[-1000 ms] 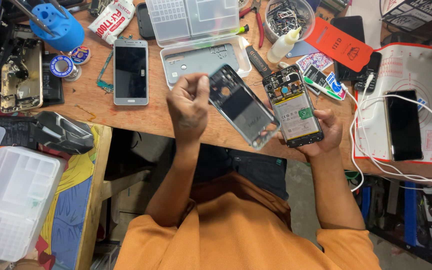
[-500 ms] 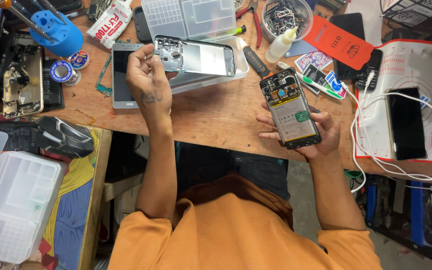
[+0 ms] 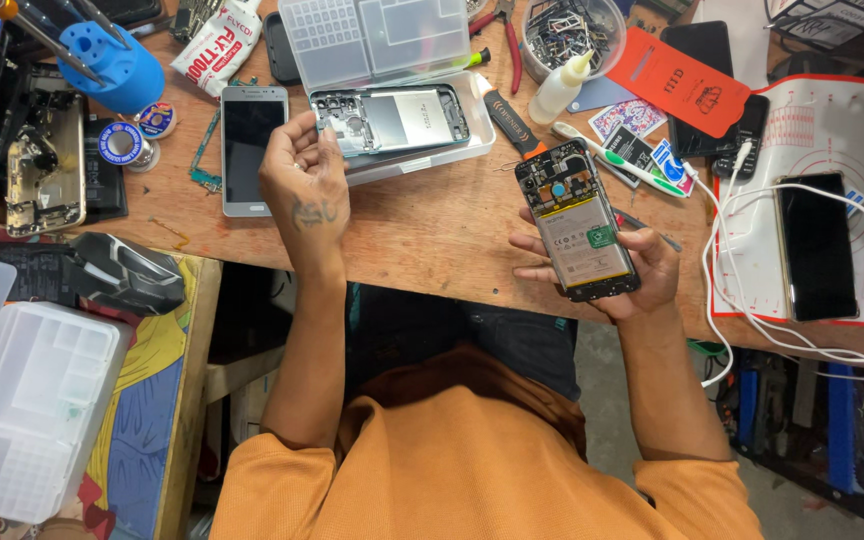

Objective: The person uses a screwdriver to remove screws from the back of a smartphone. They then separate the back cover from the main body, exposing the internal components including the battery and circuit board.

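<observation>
Nearest, past the near edge of the surface, right hand palm up, fingers wrapped round an opened phone from beneath. Held above the edge toward the right, back cover off, battery and circuit board facing up, top end pointing toward the far edge.

Further in and to the left, left hand raised on its forearm, fingers curled, fingertips closed on the left end of a phone frame. Frame lying flat in the open half of a clear plastic case, around the middle of the far edge. Cannot tell whether lifted or resting fully.

Just left of that hand, a silver phone face up, screen dark. Beyond it, toward the far left corner, a blue tool holder with a solder roll beside it.

Right of the case, a black-handled screwdriver, then a small white squeeze bottle leaning against a clear bowl of metal bits. Further right, a red card.

Along the right edge, a white work mat carrying a black phone, white cables looping across and over the near edge.
</observation>
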